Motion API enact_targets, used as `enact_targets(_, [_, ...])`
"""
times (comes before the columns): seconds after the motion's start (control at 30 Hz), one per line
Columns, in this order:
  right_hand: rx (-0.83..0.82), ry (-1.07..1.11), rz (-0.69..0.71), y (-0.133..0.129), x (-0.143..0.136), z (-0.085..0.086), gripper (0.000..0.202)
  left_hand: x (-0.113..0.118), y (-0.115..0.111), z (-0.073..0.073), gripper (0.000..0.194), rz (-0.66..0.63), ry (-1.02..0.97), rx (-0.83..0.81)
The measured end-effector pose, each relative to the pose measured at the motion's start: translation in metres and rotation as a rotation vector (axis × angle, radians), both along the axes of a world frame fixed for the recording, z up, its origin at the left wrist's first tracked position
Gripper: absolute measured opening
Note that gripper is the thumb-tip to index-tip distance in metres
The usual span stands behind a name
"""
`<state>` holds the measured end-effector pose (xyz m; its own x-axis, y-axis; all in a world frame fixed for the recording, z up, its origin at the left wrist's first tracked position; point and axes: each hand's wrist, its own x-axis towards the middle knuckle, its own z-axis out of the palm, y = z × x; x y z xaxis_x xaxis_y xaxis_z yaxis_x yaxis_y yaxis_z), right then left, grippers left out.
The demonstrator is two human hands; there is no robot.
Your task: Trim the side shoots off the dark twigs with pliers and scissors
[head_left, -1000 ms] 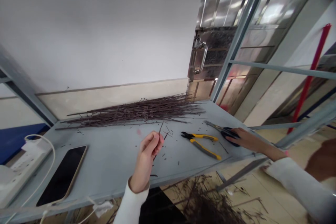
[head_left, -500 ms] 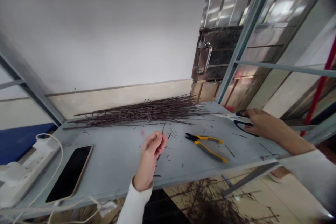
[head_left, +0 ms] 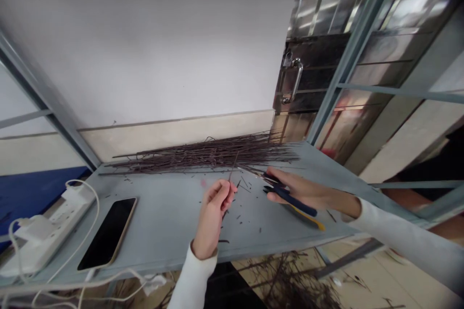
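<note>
My left hand (head_left: 216, 210) pinches a thin dark twig (head_left: 233, 168) over the middle of the grey table. In my right hand (head_left: 302, 190) are scissors (head_left: 253, 172) with dark blue handles, their blades pointing left near the twig's upper part. Whether the blades touch the twig I cannot tell. Yellow-handled pliers (head_left: 308, 216) lie beneath my right hand, partly hidden by it. Behind both hands a long bundle of dark twigs (head_left: 192, 155) lies along the wall.
A phone (head_left: 108, 233) and a white power strip (head_left: 47, 231) with cables are on the table's left part. Twig scraps dot the grey table (head_left: 163, 217). Metal frame posts rise at both sides. More twigs (head_left: 293, 280) lie on the floor below.
My right hand has moved left with the scissors, from the table's right end to beside the twig, now covering part of the pliers. My left hand still pinches the twig. The view has shifted slightly.
</note>
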<state>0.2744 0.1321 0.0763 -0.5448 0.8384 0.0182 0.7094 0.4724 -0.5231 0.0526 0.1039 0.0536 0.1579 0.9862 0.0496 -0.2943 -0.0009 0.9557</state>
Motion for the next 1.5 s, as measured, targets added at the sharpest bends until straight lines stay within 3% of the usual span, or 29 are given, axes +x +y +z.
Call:
enact_targets(0.1, [-0.053,-0.016,0.074,0.002,-0.007,0.005,0.037,-0.001,0.0,0.001,0.027,0.01,0.021,-0.009])
enact_targets(0.37, [-0.027,-0.018,0.111,0.005,-0.023,0.013,0.04,0.0,-0.003,0.003,0.03,0.009,0.087,0.041])
enact_targets(0.67, [0.148,-0.08,-0.107,-0.002,-0.028,0.001,0.048,-0.005,0.0,0.002,0.035,0.048,0.142,0.098])
enact_targets(0.83, [0.062,-0.068,-0.018,-0.007,-0.028,0.008,0.042,-0.004,-0.002,-0.004,0.03,0.101,0.321,0.206])
enact_targets(0.93, [0.065,-0.071,0.005,-0.009,-0.03,0.014,0.041,0.002,-0.007,-0.005,0.024,0.202,0.466,0.271])
enact_targets(1.03, [0.056,-0.14,-0.099,-0.011,-0.031,0.016,0.046,0.008,-0.011,-0.004,0.02,0.312,0.547,0.298])
enact_targets(1.23, [0.061,-0.25,-0.308,-0.022,-0.034,0.022,0.051,0.014,-0.009,-0.002,0.018,0.303,0.563,0.291])
enact_targets(1.37, [0.035,-0.233,-0.271,-0.024,-0.033,0.024,0.048,0.015,-0.009,-0.003,0.018,0.313,0.563,0.325])
enact_targets(1.5, [0.009,-0.157,-0.129,-0.022,-0.03,0.023,0.043,0.017,-0.012,-0.005,0.02,0.288,0.607,0.389])
